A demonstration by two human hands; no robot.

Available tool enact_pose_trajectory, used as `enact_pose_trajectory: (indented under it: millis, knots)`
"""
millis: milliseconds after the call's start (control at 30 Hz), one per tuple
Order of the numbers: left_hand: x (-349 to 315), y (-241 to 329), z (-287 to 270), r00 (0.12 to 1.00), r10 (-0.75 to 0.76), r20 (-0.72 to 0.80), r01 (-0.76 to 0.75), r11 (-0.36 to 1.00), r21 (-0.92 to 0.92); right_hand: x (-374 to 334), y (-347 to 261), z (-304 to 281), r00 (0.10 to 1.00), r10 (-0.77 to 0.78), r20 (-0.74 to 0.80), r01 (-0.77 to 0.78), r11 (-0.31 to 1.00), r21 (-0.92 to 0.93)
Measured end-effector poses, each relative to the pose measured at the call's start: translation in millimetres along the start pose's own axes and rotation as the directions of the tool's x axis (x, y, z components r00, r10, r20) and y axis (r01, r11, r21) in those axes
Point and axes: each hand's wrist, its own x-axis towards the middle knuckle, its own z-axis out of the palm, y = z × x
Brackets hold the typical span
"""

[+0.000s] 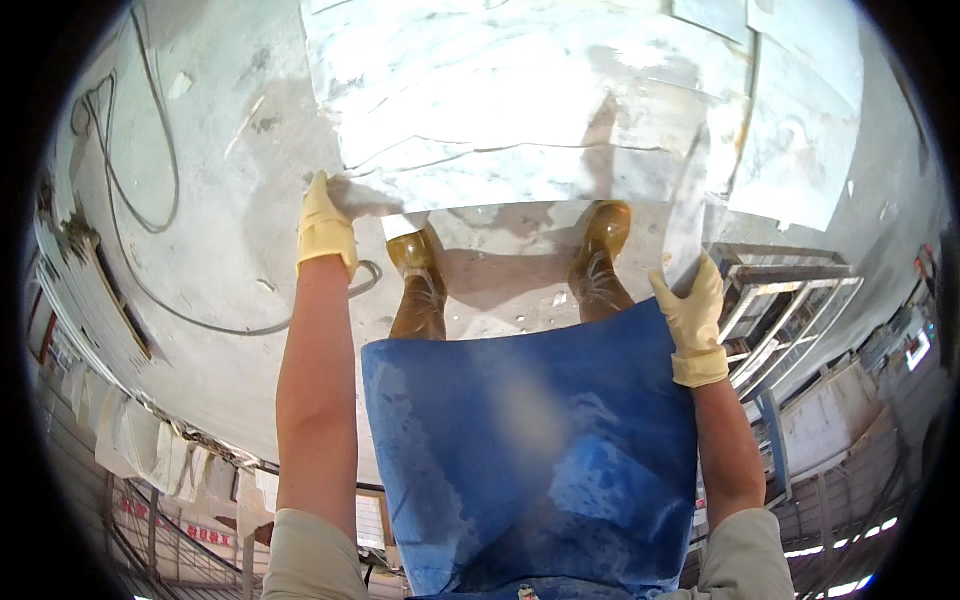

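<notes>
My left hand (325,225), in a pale yellow rubber glove, is beside the near left corner of a white, grey-veined marble slab (450,185). Its fingers are pressed together; a small greyish patch lies by the fingertips, and what they grip, if anything, is hidden. My right hand (695,315), gloved alike, is closed around the lower end of a long, narrow pale grey strip (687,220). Upward from my thumb, that strip stands against the slab's right part. A blue apron (520,440) with wet patches hangs between my arms.
Brown boots (603,245) stand at the slab's near edge. More pale slabs (800,130) lie at the right. A dark hose (215,325) loops over the grey floor at left. Metal frames (790,310) stand beyond my right hand, and corrugated sheets (85,280) lie far left.
</notes>
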Motion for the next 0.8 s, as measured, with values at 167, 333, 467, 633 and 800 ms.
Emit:
enact_pose_trajectory:
  millis: [167,333,467,633,800]
  knots:
    - [-109.2,11.2,-4.8,0.987,0.156,0.026,-0.156,0.941,0.301,-13.1,6.9,-33.6,1.0,0.031,0.001,-0.031,0.994,-0.105]
    - [-250.0,26.2,-8.1,0.946,-0.03,0.322,-0.117,0.897,0.427,-51.6,-57.2,-137.1,0.982,0.022,0.19,-0.016,0.999,-0.034]
    - [-374.7,17.4,-12.9,0.68,-0.303,0.668,0.182,0.952,0.247,-141.8,-117.1,-186.4,0.958,-0.17,0.233,0.133,0.977,0.164]
    - [-519.5,37.0,-54.7,0.558,-0.312,0.768,0.134,0.948,0.288,-279.5,-205.6,-231.9,0.957,-0.256,0.139,0.208,0.935,0.289]
    - [-520.9,49.2,-84.7,0.378,-0.215,0.9,0.056,0.976,0.21,-355.5,-241.2,-242.0,0.955,-0.287,-0.072,0.294,0.891,0.346]
